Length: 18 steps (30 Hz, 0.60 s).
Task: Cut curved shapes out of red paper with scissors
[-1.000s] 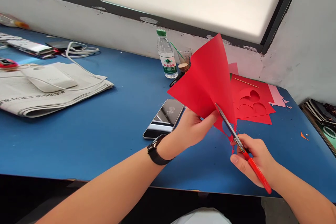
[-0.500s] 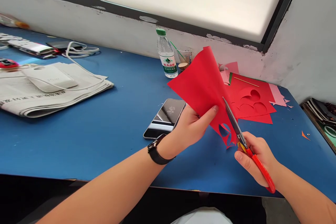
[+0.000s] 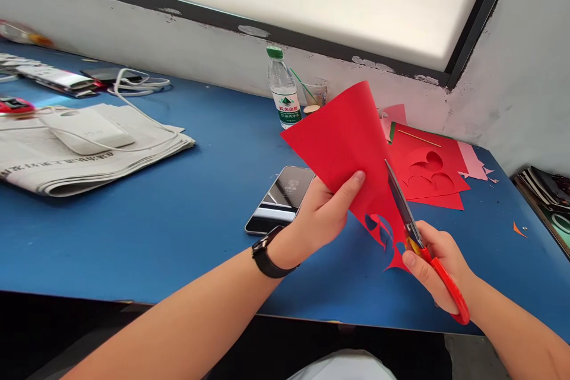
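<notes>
My left hand (image 3: 327, 214) pinches a folded sheet of red paper (image 3: 345, 136), thumb on top and fingers hidden beneath. Curved cut-outs and thin hanging strips mark the sheet's lower end. In my right hand (image 3: 439, 267) is a pair of scissors (image 3: 403, 205) with red handles, its fingers wrapped round them. The blades lie along the paper's right side, pointing up and away; whether they are parted is hard to make out. A smartphone (image 3: 278, 199) lies on the table just left of my left hand, partly covered by it.
Red sheets with cut holes (image 3: 430, 172) and pink paper (image 3: 474, 160) lie at the right. A water bottle (image 3: 284, 92) and a clear cup (image 3: 314, 92) stand by the wall. Newspapers (image 3: 151, 157) with a white box (image 3: 86, 130) and cable lie left on the blue table (image 3: 200, 214).
The red paper has turned a little and shows a flatter face, its top edge shifted right. Its cut lower end hangs further out. The scissors have moved slightly right with my right hand.
</notes>
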Tool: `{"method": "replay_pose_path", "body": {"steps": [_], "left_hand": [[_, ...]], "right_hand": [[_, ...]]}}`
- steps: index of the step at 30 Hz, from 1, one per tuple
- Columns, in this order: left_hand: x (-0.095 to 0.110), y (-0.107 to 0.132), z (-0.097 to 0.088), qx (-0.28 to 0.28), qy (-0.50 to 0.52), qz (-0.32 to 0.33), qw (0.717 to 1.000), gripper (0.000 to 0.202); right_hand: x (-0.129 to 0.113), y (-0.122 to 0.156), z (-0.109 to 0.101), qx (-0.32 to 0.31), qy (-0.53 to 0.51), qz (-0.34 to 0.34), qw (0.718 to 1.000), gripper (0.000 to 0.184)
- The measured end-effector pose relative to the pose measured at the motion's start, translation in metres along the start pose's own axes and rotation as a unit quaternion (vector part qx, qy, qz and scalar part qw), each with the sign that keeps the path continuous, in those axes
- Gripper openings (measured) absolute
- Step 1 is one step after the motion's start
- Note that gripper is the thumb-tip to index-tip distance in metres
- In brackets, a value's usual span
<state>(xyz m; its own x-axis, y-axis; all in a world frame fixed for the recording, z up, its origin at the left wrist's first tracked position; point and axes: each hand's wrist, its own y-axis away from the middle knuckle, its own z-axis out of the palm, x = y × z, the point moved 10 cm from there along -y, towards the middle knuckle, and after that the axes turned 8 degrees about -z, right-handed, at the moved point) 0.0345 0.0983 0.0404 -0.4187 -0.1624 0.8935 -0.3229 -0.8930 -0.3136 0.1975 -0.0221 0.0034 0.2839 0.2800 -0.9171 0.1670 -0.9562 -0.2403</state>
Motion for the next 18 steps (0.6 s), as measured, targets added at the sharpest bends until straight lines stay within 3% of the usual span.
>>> {"method": "replay_pose_path", "body": {"steps": [4,11,18], "left_hand": [[-0.002,0.001,-0.005,0.031,0.011,-0.011,0.999,0.041],[-0.002,0.0,-0.009,0.043,-0.014,0.004,0.999,0.044],[0.0,0.001,0.003,-0.019,-0.057,-0.014,0.998,0.03]], "right_hand": [[-0.001,0.0,0.001,-0.004,0.0,0.002,1.0,0.042],[0.002,0.001,0.0,0.003,-0.003,-0.002,1.0,0.044],[0.013,0.0,0.0,-0.038,-0.009,0.0,0.999,0.045]]}}
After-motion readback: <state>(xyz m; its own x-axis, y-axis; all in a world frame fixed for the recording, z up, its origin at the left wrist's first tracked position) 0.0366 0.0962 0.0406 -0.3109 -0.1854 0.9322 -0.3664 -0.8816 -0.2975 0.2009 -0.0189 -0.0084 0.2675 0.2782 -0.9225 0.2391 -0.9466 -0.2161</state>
